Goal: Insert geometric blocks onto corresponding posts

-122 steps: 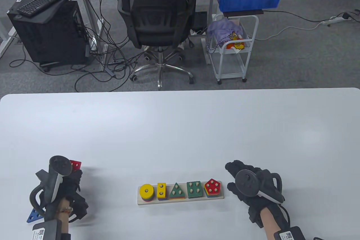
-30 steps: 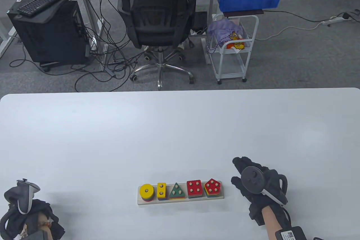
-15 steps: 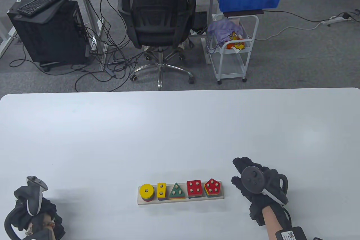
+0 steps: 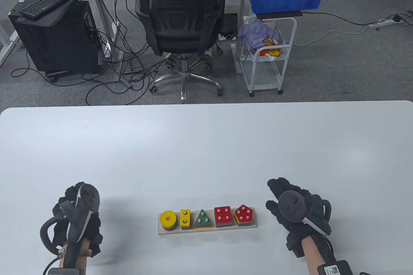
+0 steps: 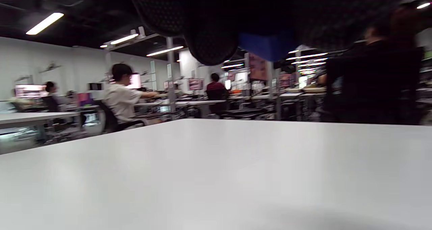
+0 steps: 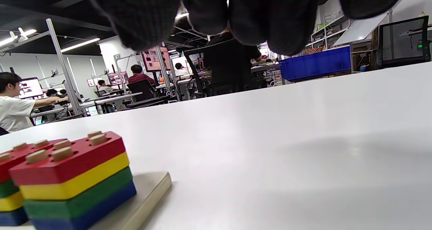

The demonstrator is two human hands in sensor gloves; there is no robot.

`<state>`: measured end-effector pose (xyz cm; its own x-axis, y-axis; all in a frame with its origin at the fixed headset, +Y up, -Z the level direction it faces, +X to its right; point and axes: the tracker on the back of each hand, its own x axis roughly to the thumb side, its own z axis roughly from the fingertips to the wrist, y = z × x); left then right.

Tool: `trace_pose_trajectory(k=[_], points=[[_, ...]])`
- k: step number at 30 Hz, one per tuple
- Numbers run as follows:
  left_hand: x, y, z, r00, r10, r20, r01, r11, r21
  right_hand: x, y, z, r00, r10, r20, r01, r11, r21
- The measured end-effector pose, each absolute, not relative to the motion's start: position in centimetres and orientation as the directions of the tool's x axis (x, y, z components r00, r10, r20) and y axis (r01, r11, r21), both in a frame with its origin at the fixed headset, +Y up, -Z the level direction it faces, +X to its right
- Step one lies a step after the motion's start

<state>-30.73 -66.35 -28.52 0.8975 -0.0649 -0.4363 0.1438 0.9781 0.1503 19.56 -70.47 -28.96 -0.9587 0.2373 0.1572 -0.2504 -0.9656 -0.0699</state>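
Five stacks seated on pegboard (image 4: 206, 230) mid-counter (image 4: 206, 146). Left hand (image 4: 77, 220) near board, fingers (image 5: 211, 44) pinching blue block (image 5: 266, 44), apparently last. Right hand (image 4: 297, 213) beside board, fingers spread, empty.

A white table (image 4: 206, 146) carries a wooden post board (image 4: 207, 229) stacked with coloured blocks.
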Motion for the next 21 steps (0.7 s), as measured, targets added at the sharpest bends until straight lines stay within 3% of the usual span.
trace_pose_trajectory(k=[5,11,16,21], points=[[-22.2,-65.9,-28.3,0.993,-0.074,-0.089,0.084,0.990,0.113,19.7,-70.4,-28.9,-0.957,0.241,0.162,-0.258,-0.962,-0.089],[-13.4,-68.2,-27.2,0.947,-0.146,0.285,0.150,0.989,0.006,19.5,-70.5,-28.9,-0.959,0.227,0.173,-0.244,-0.966,-0.083],[-9.3,-70.1,-27.1,0.881,-0.165,0.443,0.198,0.980,-0.030,19.3,-70.6,-28.8,-0.961,0.212,0.179,-0.228,-0.970,-0.078],[-8.0,-71.3,-27.2,0.861,-0.191,0.471,0.238,0.970,-0.041,19.3,-70.6,-28.9,-0.959,0.215,0.183,-0.232,-0.969,-0.078]])
